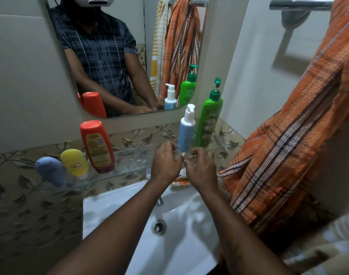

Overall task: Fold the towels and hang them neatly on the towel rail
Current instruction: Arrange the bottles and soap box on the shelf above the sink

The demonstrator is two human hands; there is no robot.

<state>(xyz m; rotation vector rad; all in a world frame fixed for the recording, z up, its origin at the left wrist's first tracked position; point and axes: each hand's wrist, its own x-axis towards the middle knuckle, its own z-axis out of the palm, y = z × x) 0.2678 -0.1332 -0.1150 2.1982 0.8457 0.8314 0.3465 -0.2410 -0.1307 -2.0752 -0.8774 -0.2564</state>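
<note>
Orange towel (288, 147) draped on rail (300, 4) | left hand (165, 165) loosely curled, empty | right hand (201, 172) likewise

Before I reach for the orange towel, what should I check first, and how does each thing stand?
1. Hands free: left hand and right hand hold nothing, fingers loosely curled: ok.
2. Orange towel neatly folded: it hangs bunched and slanted from the towel rail: not ok.
3. Bare bar on the rail left of the towel: ok.
4. Green bottle near the towel stands upright: ok.
5. Towel's lower corner clear of the sink: cannot tell.
6. Pale striped cloth at lower right, blurred; folded or not: cannot tell.
</note>
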